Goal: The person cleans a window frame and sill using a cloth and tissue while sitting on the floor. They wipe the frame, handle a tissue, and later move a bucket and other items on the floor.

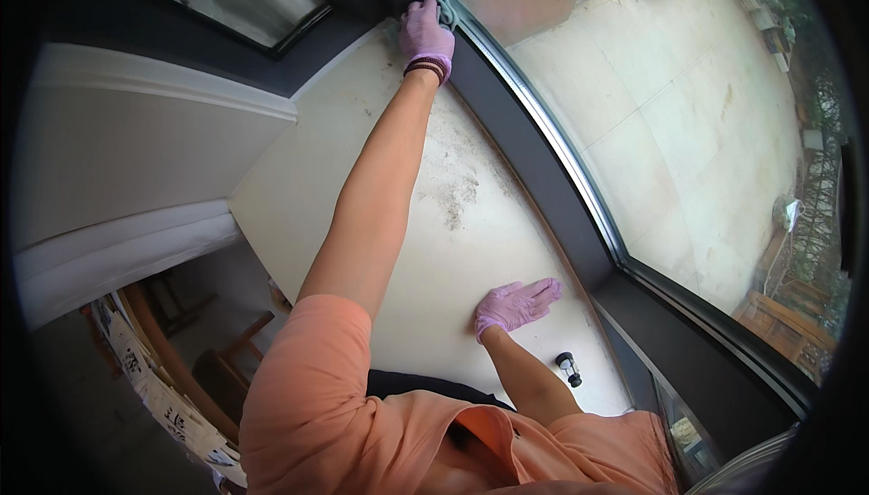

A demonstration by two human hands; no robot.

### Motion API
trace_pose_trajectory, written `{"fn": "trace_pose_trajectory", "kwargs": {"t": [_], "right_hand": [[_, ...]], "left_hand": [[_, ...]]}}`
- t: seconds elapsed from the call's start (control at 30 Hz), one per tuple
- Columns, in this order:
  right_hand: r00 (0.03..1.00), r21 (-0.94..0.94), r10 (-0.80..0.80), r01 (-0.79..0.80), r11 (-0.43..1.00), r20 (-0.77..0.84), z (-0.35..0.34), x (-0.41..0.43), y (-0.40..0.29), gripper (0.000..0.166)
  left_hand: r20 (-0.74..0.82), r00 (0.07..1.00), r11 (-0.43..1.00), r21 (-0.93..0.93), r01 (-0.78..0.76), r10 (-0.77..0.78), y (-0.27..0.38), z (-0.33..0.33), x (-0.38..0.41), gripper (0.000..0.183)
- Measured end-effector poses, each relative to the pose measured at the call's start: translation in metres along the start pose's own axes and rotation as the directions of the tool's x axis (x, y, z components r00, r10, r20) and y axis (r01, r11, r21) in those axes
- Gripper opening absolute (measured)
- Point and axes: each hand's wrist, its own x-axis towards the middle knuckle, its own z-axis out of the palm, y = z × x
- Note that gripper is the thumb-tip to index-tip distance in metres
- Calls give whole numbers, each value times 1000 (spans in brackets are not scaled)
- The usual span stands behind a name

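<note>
My left hand (pixel 426 30), in a thin purple glove, is stretched far forward to the inner corner of the window frame (pixel 536 135). Its fingers are bent on a teal cloth (pixel 445 12), part of which sticks out beside them against the frame. Dark bead bands circle the left wrist. My right hand (pixel 519 303), gloved alike, lies flat on the pale windowsill (pixel 407 278) with its fingers stretched out and nothing seen in it; its underside is hidden. A small black and clear object (pixel 569 369) lies on the sill near my right forearm.
Dark dirt marks (pixel 458 196) spot the sill between the arms. At the left are a white wall ledge (pixel 163 88), a wooden chair (pixel 224 359) and hanging papers (pixel 170 407) with writing. Beyond the glass lie pale paving (pixel 652 122) and plants.
</note>
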Motion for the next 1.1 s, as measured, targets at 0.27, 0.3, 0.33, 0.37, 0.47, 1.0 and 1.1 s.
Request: {"fn": "trace_pose_trajectory", "kwargs": {"t": [0.27, 0.3, 0.33, 0.37, 0.47, 1.0, 1.1], "right_hand": [[1000, 12, -4, 4, 1000, 8, -1, 5, 2, 66], [1000, -72, -16, 16, 997, -5, 13, 6, 6, 66], [999, -156, -30, 27, 987, -17, 34, 7, 16, 66], [998, -234, -46, 38, 972, -33, 46, 9, 20, 65], [997, -34, -45, 42, 999, -70, 38, 5, 15, 65], [998, 87, 2, 3, 996, -56, 12, 1, 5, 65], [998, 77, 12, -17, 997, 63, 0, 3, 3, 67]], "left_hand": [[508, 861, 982, -175, 67, 32, 132, -43, -199, 18], [453, 869, 968, -231, -102, 200, 149, -53, -233, 18], [464, 833, 942, -279, -185, 301, 158, -56, -262, 18], [465, 789, 906, -327, -268, 401, 161, -55, -274, 18], [420, 863, 884, -464, -62, 281, 149, -60, -253, 19], [355, 934, 990, -111, 82, -38, 99, -27, -163, 26], [383, 919, 970, -244, 2, 95, 144, -42, -241, 19]]}}
